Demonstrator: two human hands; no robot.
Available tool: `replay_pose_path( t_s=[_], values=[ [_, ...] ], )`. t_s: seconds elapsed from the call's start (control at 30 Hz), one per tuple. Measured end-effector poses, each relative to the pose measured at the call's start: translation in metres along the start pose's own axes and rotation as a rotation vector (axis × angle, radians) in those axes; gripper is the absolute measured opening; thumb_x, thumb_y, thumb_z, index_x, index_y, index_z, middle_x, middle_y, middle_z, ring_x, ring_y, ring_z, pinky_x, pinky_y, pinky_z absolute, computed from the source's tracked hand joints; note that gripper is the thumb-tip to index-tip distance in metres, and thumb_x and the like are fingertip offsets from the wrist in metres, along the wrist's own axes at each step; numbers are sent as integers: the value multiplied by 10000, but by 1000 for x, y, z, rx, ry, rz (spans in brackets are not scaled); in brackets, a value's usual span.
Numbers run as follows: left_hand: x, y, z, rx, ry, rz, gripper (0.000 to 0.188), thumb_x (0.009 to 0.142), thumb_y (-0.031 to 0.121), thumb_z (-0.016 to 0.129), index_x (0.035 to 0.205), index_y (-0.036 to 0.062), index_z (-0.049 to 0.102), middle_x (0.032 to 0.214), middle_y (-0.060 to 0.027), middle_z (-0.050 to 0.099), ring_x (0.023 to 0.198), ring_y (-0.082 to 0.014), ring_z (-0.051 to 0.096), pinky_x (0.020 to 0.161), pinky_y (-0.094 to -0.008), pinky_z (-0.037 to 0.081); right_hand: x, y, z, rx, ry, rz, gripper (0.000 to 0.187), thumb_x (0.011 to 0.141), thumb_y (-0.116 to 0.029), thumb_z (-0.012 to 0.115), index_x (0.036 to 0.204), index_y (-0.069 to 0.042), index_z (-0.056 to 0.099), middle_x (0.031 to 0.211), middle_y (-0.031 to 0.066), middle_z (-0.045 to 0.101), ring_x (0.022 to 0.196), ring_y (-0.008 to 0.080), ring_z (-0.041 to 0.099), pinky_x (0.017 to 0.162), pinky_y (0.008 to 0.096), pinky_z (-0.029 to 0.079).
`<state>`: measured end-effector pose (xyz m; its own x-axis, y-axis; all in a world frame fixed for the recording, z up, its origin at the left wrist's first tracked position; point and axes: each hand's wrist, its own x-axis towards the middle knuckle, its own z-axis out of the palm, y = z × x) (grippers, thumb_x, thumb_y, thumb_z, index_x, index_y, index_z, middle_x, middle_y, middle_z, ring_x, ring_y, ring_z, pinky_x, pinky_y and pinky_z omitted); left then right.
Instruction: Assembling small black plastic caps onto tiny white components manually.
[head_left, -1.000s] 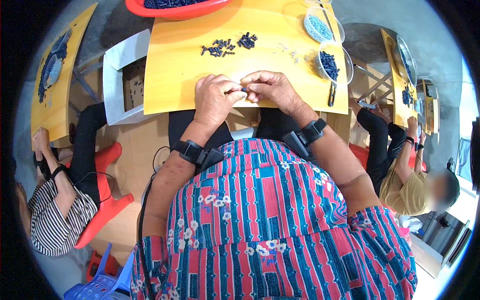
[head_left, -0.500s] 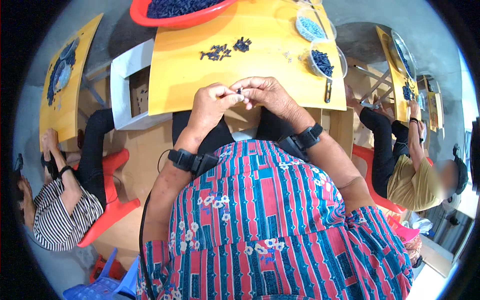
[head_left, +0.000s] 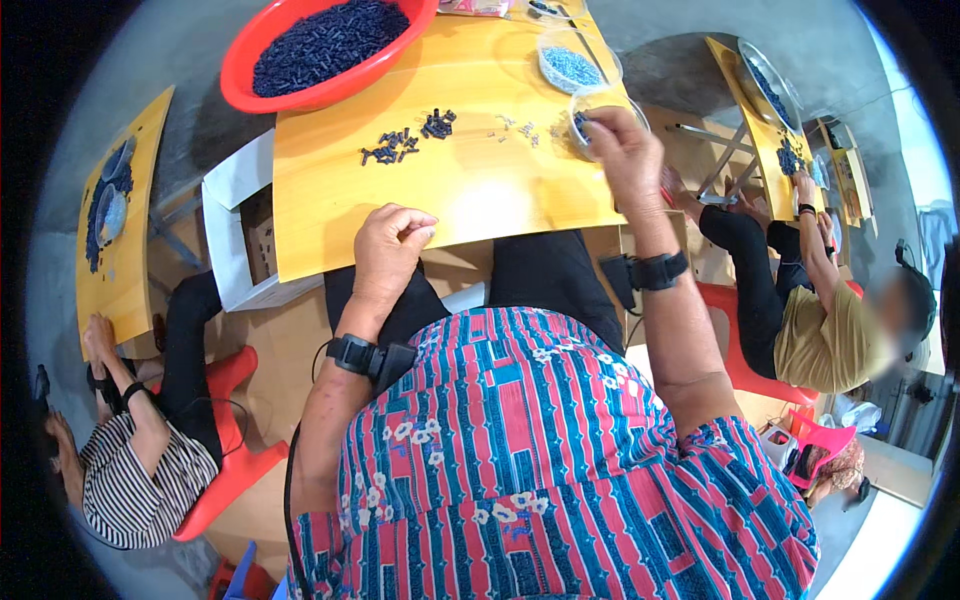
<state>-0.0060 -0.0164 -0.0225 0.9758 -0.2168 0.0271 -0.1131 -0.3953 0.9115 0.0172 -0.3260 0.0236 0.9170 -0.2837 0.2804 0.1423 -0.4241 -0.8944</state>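
My left hand [head_left: 392, 243] hovers at the near edge of the yellow table [head_left: 470, 195]. Its fingers are curled and its thumb and forefinger are pinched; I cannot see anything in the pinch. My right hand [head_left: 622, 140] is stretched out to the far right, its fingertips dipping into a clear bowl [head_left: 632, 110] of small dark parts. Whether it grips any of them is hidden. Two small heaps of dark parts [head_left: 405, 142] lie on the table ahead of my left hand. A few tiny pale bits [head_left: 512, 126] are scattered beside them.
A red basin [head_left: 240, 75] full of dark pieces stands at the far left of the table. A second clear bowl [head_left: 575, 65] of grey-blue bits is behind the first. An open white box [head_left: 230, 240] sits to the left. People sit at yellow tables on either side.
My hands were joined over a small dark part at the table's near edge. They have parted: the right hand reached out to the clear bowl, while the left stayed near the edge.
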Motion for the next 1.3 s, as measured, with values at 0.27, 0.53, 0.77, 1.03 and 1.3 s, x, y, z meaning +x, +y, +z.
replay_pose_path(
  t_s=[0.27, 0.53, 0.77, 1.03, 1.3],
  values=[
    [-4, -5, -4, 134, 3, 181, 56, 767, 26, 681, 817, 23, 705, 790, -65, 652, 734, -165, 614, 686, -282, 503, 9, -7, -13, -519, 101, 19, 162, 802, -92, 710, 951, -27, 699, 847, 116, 718, 752, 140, 687, 671, 265, 520],
    [-8, -4, -3, -74, 32, 85, 80, 769, -13, 674, 832, 27, 704, 797, -58, 647, 749, -157, 622, 692, -271, 507, -10, -14, 67, -332, -280, -203, 222, 819, -13, 676, 1036, -51, 695, 773, 54, 650, 632, 114, 619, 581, 246, 500],
    [-11, 6, 0, -11, 12, 149, 71, 766, -6, 694, 829, 26, 703, 796, -63, 648, 755, -168, 623, 698, -278, 504, 15, -13, 108, -483, -314, -179, 281, 727, -162, 711, 1004, -113, 707, 794, 128, 649, 738, 301, 644, 687, 414, 514],
    [-12, 14, -1, -33, 24, 160, 50, 747, 55, 705, 789, 79, 717, 773, -45, 664, 753, -198, 621, 681, -313, 498, 21, -9, 116, -594, -363, -120, 309, 730, -176, 742, 1032, -118, 708, 808, 124, 652, 750, 284, 640, 701, 388, 515],
    [-13, 16, -3, -15, 29, 183, 47, 749, 50, 697, 786, 76, 711, 772, -44, 666, 758, -211, 620, 699, -323, 494, 14, -10, 113, -544, -330, -147, 310, 731, -169, 763, 1027, -95, 707, 780, 95, 658, 690, 228, 639, 645, 344, 514]
  ],
)
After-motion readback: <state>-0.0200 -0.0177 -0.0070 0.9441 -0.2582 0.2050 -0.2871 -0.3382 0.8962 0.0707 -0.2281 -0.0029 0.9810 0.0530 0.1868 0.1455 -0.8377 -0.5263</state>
